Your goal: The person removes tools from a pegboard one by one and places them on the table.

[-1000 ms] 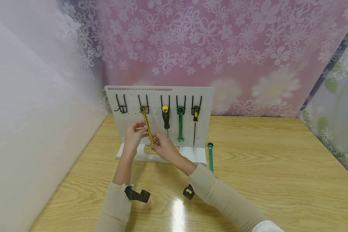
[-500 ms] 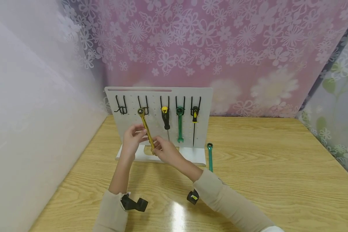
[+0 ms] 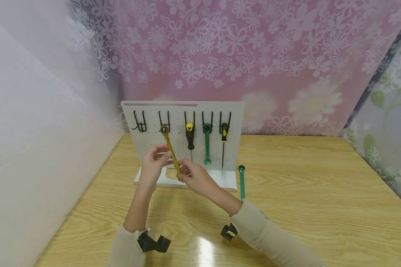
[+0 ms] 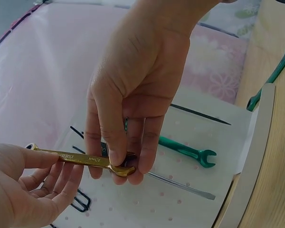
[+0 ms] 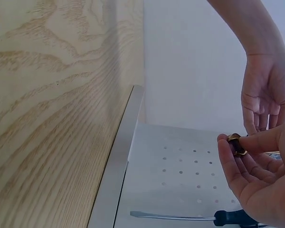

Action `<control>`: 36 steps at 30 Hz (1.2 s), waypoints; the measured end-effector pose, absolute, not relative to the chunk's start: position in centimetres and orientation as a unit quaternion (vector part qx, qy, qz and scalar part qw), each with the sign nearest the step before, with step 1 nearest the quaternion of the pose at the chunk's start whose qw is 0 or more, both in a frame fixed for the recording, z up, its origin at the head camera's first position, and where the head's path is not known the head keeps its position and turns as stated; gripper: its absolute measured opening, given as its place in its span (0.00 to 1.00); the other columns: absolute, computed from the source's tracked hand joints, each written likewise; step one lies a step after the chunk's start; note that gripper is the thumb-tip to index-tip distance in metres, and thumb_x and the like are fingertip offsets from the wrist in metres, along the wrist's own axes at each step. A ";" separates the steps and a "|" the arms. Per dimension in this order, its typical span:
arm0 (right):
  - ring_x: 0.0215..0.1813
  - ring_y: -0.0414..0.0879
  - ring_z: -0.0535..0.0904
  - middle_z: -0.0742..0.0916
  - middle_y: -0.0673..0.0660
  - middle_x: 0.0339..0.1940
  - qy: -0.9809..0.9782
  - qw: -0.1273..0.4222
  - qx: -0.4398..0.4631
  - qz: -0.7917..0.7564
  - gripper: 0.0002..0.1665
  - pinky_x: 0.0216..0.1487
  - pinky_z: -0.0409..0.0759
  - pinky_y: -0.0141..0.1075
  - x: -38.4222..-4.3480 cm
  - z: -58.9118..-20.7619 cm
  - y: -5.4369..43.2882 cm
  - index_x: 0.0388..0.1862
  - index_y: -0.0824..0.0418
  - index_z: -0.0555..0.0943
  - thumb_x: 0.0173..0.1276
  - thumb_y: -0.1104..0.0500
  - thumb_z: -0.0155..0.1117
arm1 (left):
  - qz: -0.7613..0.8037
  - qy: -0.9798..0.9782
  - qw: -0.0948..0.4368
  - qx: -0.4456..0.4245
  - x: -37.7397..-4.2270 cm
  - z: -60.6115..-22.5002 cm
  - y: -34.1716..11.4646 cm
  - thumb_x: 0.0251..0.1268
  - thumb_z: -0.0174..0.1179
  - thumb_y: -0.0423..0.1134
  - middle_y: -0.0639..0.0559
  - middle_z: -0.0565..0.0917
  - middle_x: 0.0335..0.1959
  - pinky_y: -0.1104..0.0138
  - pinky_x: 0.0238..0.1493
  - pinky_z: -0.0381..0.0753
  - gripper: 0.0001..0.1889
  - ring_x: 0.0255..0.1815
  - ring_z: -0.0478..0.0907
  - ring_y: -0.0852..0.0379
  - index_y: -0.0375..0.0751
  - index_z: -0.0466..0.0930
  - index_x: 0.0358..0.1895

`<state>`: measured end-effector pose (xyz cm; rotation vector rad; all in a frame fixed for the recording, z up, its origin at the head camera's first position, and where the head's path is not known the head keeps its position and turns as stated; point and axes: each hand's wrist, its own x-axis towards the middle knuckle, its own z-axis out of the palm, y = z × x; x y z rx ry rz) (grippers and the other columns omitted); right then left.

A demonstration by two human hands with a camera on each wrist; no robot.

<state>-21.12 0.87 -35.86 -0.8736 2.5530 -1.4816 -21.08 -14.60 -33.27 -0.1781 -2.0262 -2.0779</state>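
A gold combination wrench (image 3: 173, 157) slants in front of the white pegboard (image 3: 217, 155), its ring end near the second hook. Whether the ring touches that hook cannot be told. My left hand (image 3: 150, 165) holds the shaft between thumb and fingers. Around the lower, open end, my right hand (image 3: 198, 180) pinches with thumb and fingertips. In the left wrist view, the wrench (image 4: 88, 159) spans both hands, and its ring is partly hidden behind the left one. The right wrist view shows the open end (image 5: 236, 145) between right thumb and fingers.
Hanging to the right are a thick screwdriver (image 3: 190, 137), a green wrench (image 3: 207, 144) and a thin screwdriver (image 3: 224, 135). The leftmost hook (image 3: 141, 126) bears no tool. Another green wrench (image 3: 242, 181) lies on the wooden table (image 3: 304, 185), right of the board's base.
The gold wrench has come slightly down and toward me, its ring shifting from the second hook's tip. Both hands moved with it, the right hand a little down and to the right.
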 end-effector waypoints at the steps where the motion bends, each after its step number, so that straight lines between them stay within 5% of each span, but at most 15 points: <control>1: 0.37 0.43 0.79 0.82 0.52 0.34 0.829 0.029 -0.283 -0.481 0.15 0.32 0.78 0.33 -21.0 -35.8 1.0 0.53 0.62 0.72 0.67 0.67 0.55 | -0.710 -0.691 0.117 -0.062 -20.9 -33.1 -14.4 0.64 0.53 0.25 0.43 0.74 0.41 0.59 0.43 0.79 0.10 0.37 0.77 0.57 0.27 0.71 0.48; 36: 0.37 0.48 0.79 0.82 0.55 0.35 0.811 -0.029 -0.282 -0.511 0.16 0.37 0.79 0.36 -17.9 -36.2 9.4 0.53 0.67 0.72 0.66 0.69 0.56 | -0.704 -0.687 0.085 -0.160 -19.5 -32.6 -6.6 0.62 0.55 0.26 0.44 0.76 0.39 0.58 0.39 0.80 0.09 0.36 0.76 0.50 0.29 0.74 0.45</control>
